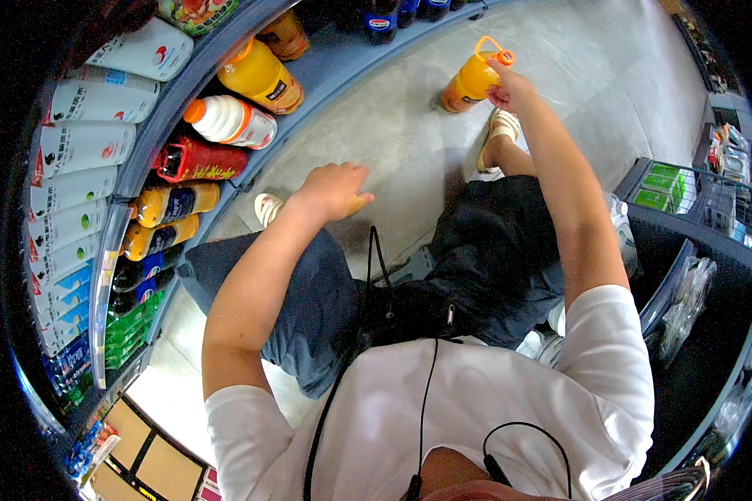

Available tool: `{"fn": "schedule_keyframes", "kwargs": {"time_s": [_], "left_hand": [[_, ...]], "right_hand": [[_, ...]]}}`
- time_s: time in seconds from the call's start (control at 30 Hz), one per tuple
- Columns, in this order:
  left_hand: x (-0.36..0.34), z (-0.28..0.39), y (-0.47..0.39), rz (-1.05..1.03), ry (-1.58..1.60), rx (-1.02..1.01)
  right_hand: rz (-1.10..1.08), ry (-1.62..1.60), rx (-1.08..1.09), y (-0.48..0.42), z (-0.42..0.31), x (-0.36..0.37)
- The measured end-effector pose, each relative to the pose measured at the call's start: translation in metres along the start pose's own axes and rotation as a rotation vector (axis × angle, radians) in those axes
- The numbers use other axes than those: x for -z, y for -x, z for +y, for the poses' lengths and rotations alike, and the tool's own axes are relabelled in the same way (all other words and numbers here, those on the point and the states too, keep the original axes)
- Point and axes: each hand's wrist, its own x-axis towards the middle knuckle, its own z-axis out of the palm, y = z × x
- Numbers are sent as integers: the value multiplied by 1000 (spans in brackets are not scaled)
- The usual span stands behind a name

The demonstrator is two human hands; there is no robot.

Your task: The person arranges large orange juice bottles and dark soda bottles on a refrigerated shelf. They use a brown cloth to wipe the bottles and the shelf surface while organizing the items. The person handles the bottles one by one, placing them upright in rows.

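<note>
My right hand (511,91) is at the upper part of a large bottle of orange drink (470,81), its fingers against the neck side just below the orange cap. An orange carrying loop (487,45) stands out above the bottle. The bottle appears upright on the grey floor, in front of my right sandal (505,123). My left hand (335,191) hangs palm down in the air above my left knee, fingers loosely bent, holding nothing. Beside it on the left, a low shelf holds a white bottle with an orange cap (235,122) and a red bottle pack (203,160).
Another large orange drink bottle (263,78) stands on the blue-grey shelf (329,69), with cola bottles (381,22) farther along. White cartons or pouches (88,149) line the shelf above. At right are a dark rack (670,232) and wire baskets (727,206). A black cord (376,250) hangs before me.
</note>
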Motion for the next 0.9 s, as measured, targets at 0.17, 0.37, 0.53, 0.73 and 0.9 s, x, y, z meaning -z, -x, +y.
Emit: {"fn": "schedule_keyframes", "kwargs": {"time_s": [0.17, 0.37, 0.53, 0.73, 0.9], "left_hand": [[-5, -5, -4, 30, 10, -41], [-18, -10, -8, 167, 20, -88], [-10, -3, -4, 138, 11, -77], [-12, -5, -3, 126, 12, -69], [-8, -5, 1, 106, 21, -63]], "right_hand": [[-9, -9, -17, 0, 3, 3], [-198, -7, -29, -8, 7, 34], [-167, -337, 16, 4, -11, 44], [-94, -302, 145, 23, -20, 26], [-51, -282, 164, 28, -27, 16]]}}
